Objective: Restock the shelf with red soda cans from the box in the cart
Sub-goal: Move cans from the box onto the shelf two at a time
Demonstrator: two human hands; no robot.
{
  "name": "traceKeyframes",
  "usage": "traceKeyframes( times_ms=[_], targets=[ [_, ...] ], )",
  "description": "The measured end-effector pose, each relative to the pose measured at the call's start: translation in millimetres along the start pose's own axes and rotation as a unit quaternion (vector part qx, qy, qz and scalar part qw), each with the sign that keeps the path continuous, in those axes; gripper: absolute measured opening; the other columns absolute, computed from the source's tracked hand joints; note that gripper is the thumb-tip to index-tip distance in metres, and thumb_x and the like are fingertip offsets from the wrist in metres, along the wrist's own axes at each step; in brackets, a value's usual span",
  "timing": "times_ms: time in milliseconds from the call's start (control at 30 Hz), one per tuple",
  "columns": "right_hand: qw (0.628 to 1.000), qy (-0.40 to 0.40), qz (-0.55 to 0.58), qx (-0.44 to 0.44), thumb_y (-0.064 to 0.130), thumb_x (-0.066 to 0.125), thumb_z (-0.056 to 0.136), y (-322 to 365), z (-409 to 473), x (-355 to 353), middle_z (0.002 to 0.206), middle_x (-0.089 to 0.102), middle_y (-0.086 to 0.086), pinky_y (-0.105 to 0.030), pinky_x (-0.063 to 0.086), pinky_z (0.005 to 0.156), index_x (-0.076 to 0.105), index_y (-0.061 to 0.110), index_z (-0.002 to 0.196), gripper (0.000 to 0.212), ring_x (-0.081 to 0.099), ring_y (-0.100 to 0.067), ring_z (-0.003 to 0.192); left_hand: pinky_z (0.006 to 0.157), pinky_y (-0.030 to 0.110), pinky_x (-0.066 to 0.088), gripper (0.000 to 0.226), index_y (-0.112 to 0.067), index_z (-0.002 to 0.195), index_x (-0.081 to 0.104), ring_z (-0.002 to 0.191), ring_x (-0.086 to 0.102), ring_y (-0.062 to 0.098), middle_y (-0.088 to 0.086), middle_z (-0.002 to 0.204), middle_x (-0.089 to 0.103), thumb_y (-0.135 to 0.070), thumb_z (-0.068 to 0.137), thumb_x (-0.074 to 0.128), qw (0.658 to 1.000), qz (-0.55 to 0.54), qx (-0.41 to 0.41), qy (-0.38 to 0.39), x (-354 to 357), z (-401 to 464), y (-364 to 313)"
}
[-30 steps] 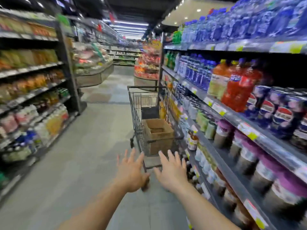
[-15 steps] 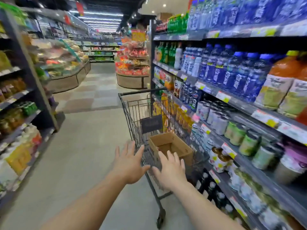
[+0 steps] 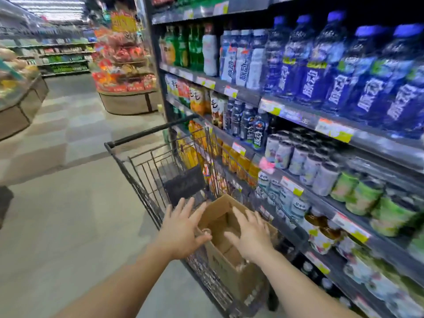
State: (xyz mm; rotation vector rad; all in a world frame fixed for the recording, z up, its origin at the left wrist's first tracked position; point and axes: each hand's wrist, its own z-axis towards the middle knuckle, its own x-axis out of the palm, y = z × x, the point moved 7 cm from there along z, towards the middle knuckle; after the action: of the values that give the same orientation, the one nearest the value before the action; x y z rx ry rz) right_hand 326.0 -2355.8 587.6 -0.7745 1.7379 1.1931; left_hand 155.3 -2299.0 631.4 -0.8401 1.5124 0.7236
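Head view. Your left hand [image 3: 181,228] and your right hand [image 3: 252,235] are both extended over the near end of the cart [image 3: 142,180]. The fingers of each hand are spread and straight; neither hand holds anything. The left hand is above the near-left rim of the cardboard box [image 3: 231,269]; the right hand is above the open top of the box, toward its right wall.

The box stands in the cart basket with its flaps open. Its interior is mostly in shadow. A rounded metallic top, possibly a can, shows just beside the left thumb, but no red soda cans can be confirmed in this frame; motion blur limits detail.

The cart is parked close against the shelf unit [image 3: 298,115] on your right. The shelves carry blue bottles [image 3: 344,70] on an upper level and pale and green cans [image 3: 358,193] lower down. No red-can slot is identifiable.

Step in hand: the reach toward the box, before the first pick. No can has yet been grasped.

Next move, as a judgement: lower one hand into the box, close the fingers round a single can and lift it straight up, clear of the flaps. Then locate the matching shelf position before you place it. Steady the box rim with the other hand if the box shifts
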Motion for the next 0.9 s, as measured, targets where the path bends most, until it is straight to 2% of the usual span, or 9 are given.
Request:
traceKeyframes(
  times_ms=[100,267,433,600,733,833,900],
  targets=[
    [1.0,-0.004,0.005,0.01,0.061,0.045,0.09,1.3,45.7,3.0,0.162,0.01,0.0,-0.046,0.007,0.119,0.007,0.042,0.151,0.074,0.002,-0.025,0.149,0.118,0.051,-0.006,0.083,-0.041,0.148,-0.007,0.147,-0.013,0.026,-0.001,0.161,-0.009,-0.072,0.085,0.035,0.999,-0.026,0.024,0.008,5.4,56.0,19.4],
    [0.998,-0.018,0.005,0.058,0.062,0.046,0.089,-10.3,89.8,13.4,0.162,0.012,0.0,-0.043,0.006,0.119,0.009,0.041,0.151,0.075,0.002,-0.024,0.149,0.118,0.052,-0.006,0.081,-0.04,0.149,-0.006,0.147,-0.011,0.025,-0.001,0.161,-0.006,-0.069,0.087,0.037,0.992,-0.033,0.118,0.04,29.5,133.4,10.3],
    [0.984,-0.047,0.038,0.167,0.059,0.051,0.089,-47.4,113.8,17.4,0.16,0.019,0.002,-0.043,0.013,0.12,0.012,0.044,0.15,0.073,0.01,-0.023,0.148,0.118,0.051,-0.004,0.08,-0.039,0.149,-0.005,0.148,-0.006,0.025,-0.002,0.161,-0.003,-0.067,0.088,0.038,0.969,-0.047,0.237,0.051,55.4,201.8,0.7],
    [0.955,-0.096,0.053,0.276,0.05,0.056,0.091,-79.7,110.1,32.2,0.154,0.032,0.0,-0.037,0.023,0.116,0.022,0.039,0.149,0.068,0.023,-0.024,0.143,0.119,0.048,-0.002,0.081,-0.039,0.149,-0.005,0.148,-0.003,0.022,-0.003,0.161,0.003,-0.066,0.088,0.039,0.936,-0.08,0.335,0.071,97.0,247.6,-11.6],
    [0.956,-0.077,0.075,0.273,0.045,0.061,0.089,-73.5,122.5,80.1,0.149,0.038,0.001,-0.029,0.024,0.114,0.03,0.035,0.148,0.067,0.03,-0.019,0.139,0.119,0.044,-0.001,0.079,-0.037,0.15,-0.004,0.148,-0.005,0.019,-0.005,0.161,0.003,-0.064,0.089,0.04,0.923,-0.093,0.362,0.089,135.5,269.6,-7.6],
    [0.964,-0.024,0.093,0.248,0.046,0.063,0.087,-71.8,144.1,137.5,0.15,0.037,0.001,-0.028,0.025,0.116,0.029,0.039,0.147,0.07,0.032,-0.017,0.139,0.116,0.038,-0.005,0.078,-0.037,0.15,0.003,0.148,-0.002,0.018,-0.005,0.161,0.005,-0.058,0.089,0.047,0.927,-0.09,0.35,0.101,166.6,289.3,7.3],
    [0.965,0.012,0.109,0.237,0.044,0.064,0.087,-75.1,161.0,175.0,0.152,0.032,0.002,-0.029,0.024,0.116,0.027,0.041,0.147,0.071,0.029,-0.018,0.14,0.117,0.038,-0.001,0.079,-0.036,0.15,0.007,0.148,0.003,0.02,-0.005,0.16,0.009,-0.055,0.088,0.052,0.93,-0.08,0.343,0.104,189.8,303.8,15.6]
  ],
)
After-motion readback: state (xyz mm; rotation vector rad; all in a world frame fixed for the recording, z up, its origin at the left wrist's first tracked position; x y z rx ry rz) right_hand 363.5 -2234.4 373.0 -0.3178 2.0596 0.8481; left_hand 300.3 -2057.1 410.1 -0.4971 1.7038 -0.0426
